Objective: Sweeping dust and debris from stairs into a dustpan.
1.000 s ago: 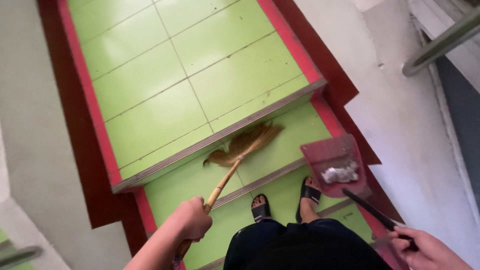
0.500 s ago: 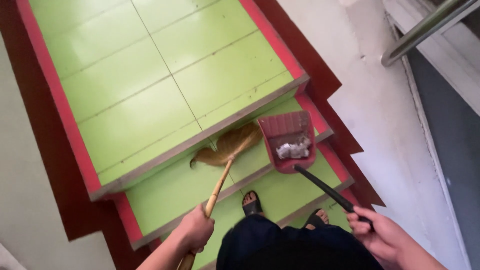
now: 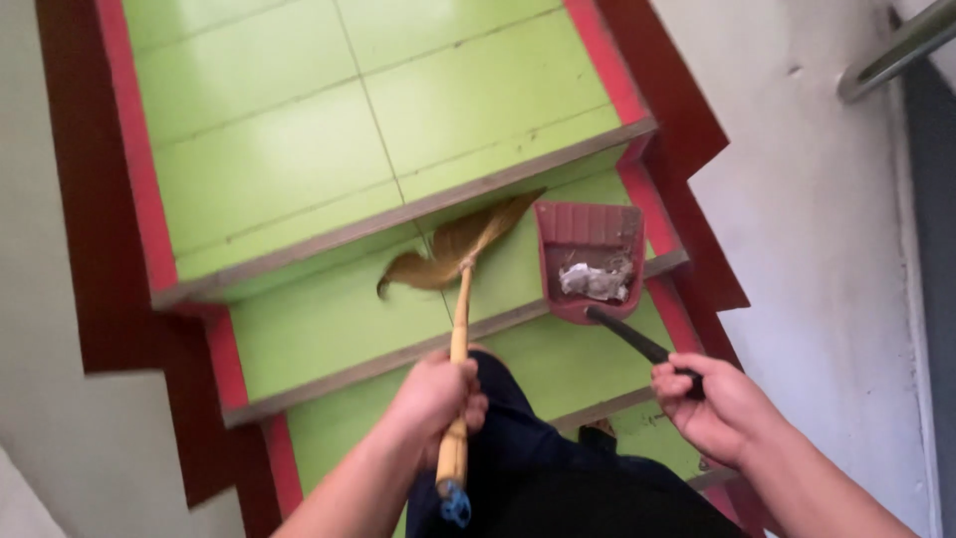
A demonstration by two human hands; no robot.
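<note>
Item, far left: a pale wall (image 3: pixel 40 249) with a dark red skirting (image 3: pixel 75 199) stepping down beside the green stair treads (image 3: pixel 329 319), each edged in pink-red. Item, left of centre: the left hand (image 3: pixel 433 394), clenched around the wooden handle of a broom (image 3: pixel 456 299); the long axis runs near to far, almost straight up the view, with a blue cap at the near end and the straw head splayed on the tread, its bristles sweeping right toward the pan. Item, right of centre: a red dustpan (image 3: pixel 590 261) resting on the same tread, mouth facing far, holding a small heap of grey litter (image 3: pixel 596 281); its black handle slants near and right into the right hand (image 3: pixel 712 403), which grips the end. Item, far right: a white wall and a metal handrail (image 3: pixel 896 45). Risk, as judged: the pan sits close to the tread's edge, so a tilt of the handle could spill the litter down the steps; both hands being occupied, footing on the stairs is unsupported.
</note>
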